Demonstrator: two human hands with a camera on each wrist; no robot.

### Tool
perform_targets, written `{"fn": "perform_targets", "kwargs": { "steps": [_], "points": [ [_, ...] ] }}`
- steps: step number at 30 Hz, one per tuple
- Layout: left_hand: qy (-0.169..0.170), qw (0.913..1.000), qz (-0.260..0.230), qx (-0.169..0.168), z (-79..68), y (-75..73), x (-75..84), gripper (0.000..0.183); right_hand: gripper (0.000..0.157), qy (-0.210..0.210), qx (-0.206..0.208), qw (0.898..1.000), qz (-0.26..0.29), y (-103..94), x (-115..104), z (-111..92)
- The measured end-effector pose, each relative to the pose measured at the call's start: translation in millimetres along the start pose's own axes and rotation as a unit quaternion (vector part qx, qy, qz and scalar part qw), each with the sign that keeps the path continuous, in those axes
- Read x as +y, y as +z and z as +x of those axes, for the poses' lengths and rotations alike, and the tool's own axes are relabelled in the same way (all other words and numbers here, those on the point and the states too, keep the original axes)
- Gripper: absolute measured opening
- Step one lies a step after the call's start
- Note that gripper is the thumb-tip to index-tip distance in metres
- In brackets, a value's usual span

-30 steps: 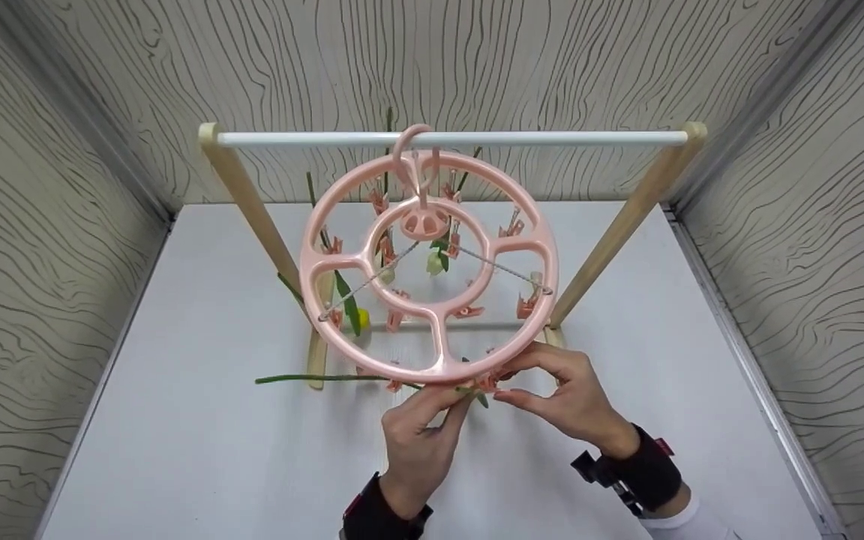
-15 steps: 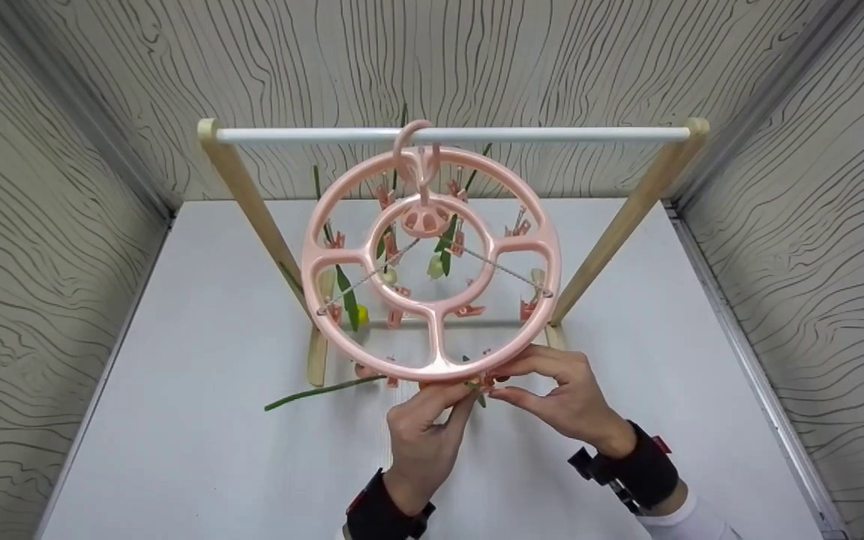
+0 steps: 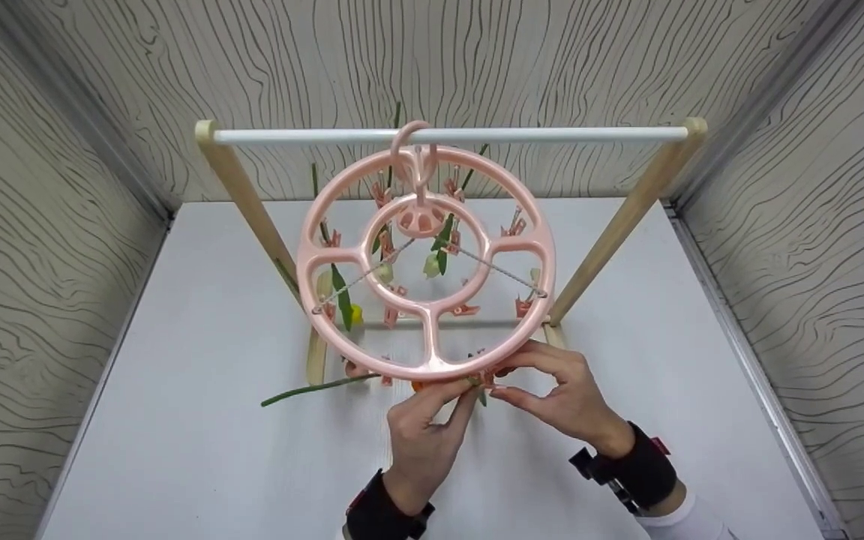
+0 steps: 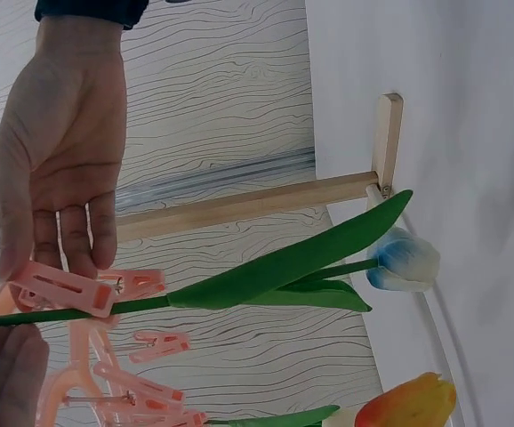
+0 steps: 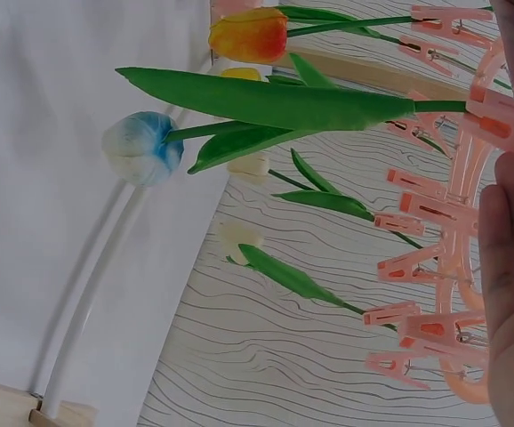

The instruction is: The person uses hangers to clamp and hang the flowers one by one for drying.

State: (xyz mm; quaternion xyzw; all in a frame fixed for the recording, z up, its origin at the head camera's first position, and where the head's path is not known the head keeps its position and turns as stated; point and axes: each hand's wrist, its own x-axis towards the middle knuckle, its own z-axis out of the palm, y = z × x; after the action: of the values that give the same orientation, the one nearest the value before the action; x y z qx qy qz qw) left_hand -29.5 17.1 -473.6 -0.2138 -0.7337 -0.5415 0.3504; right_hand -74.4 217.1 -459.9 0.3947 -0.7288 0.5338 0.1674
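A round pink clip hanger [image 3: 432, 366] hangs from a white rail. At its front rim my left hand [image 3: 423, 435] pinches the green stem of a blue-and-white artificial tulip [image 4: 404, 260]. Opposite, my right hand [image 3: 571, 394] squeezes a pink clothespin [image 5: 506, 120] between thumb and fingers. The stem [image 4: 137, 305] runs through that clothespin, its end between the left fingertips. Bloom and leaves [image 5: 275, 102] extend down from the clip, largely hidden by hands and rim in the head view.
Other tulips hang from clips: an orange-yellow one [image 5: 248, 34], a yellow one [image 3: 357, 313] and pale ones [image 3: 432, 264]. One long stem [image 3: 319, 388] juts out front left. Wooden legs [image 3: 623, 225] hold the white rail [image 3: 537, 135] over the white table [image 3: 199, 450].
The long stem at front left has swung from level to slanting toward me. The hanger has shifted very slightly. Both hands keep almost the same place and grip.
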Motion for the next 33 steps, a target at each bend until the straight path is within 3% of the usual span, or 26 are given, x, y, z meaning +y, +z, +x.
{"fn": "perform_targets", "kwargs": {
  "steps": [6, 13, 23, 33],
  "points": [
    [-0.021, 0.9993, -0.021, -0.023, -3.1, -3.1, -0.9, 0.012, 0.048, 0.012, 0.001, 1.0, 0.009, -1.2, 3, 0],
    [-0.021, 0.9991, -0.01, -0.036, -10.1, -8.0, -3.7, 0.024, 0.049, 0.023, 0.0, 0.999, 0.031, -3.7, 9, -3],
    [-0.016, 0.9989, -0.003, -0.044, -19.5, -15.3, -9.6, 0.024, 0.048, 0.052, 0.008, 0.998, 0.04, -8.4, 15, -7],
    [-0.049, 0.9971, 0.0, -0.058, -27.2, -25.3, -15.8, 0.032, 0.046, 0.121, 0.01, 0.992, 0.031, -11.4, 23, -11]
  ]
}}
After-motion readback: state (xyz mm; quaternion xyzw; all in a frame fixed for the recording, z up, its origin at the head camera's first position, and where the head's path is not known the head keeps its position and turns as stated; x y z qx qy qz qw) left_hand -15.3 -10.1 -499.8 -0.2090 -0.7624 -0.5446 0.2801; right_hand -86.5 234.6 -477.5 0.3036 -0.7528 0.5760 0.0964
